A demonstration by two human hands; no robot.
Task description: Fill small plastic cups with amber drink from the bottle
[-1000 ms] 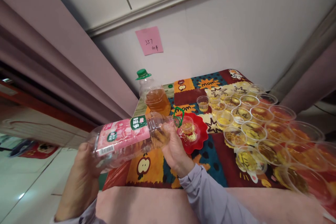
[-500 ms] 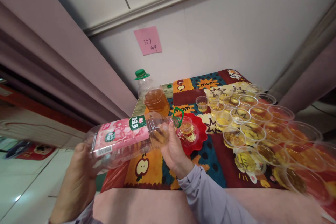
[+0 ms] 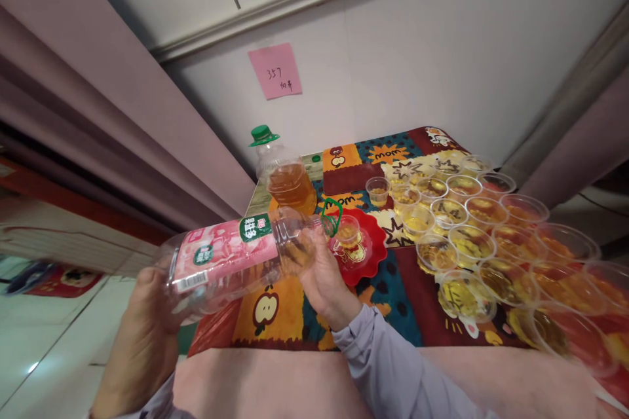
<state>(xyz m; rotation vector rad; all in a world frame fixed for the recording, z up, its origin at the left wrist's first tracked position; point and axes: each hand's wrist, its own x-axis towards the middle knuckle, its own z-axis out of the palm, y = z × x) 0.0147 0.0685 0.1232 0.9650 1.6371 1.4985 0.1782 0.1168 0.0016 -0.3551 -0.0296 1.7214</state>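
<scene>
**Head view: a pink-labelled bottle (image 3: 228, 252) tipped beside a small cup (image 3: 348, 233)**

In the head view, both hands are closed around the pink-labelled bottle, which lies nearly level above the front left of the bench (image 3: 261, 201), its neck toward the right. The left hand (image 3: 150, 314) cups the base, thumb on top; its other fingers are hidden. The right hand (image 3: 322, 272) wraps the shoulder and neck, close to a green handle (image 3: 331, 227).

The mouth sits right by the small cup (whether the two touch, I cannot tell). That cup stands in a scalloped red dish (image 3: 374, 245) and has some liquid in it. A little amber liquid shows near the bottle's neck.

Behind, a second bottle (image 3: 291, 188) stands upright under a green cap, amber liquid in its lower part. One lone cup (image 3: 377, 192) stands beyond the dish, just left of a crowded group of clear cups (image 3: 472, 243) holding yellowish liquid. A patterned cloth (image 3: 345, 182) lies beneath, and a pink note (image 3: 275, 72) marked 357 is stuck to the wall (image 3: 422, 59).
</scene>
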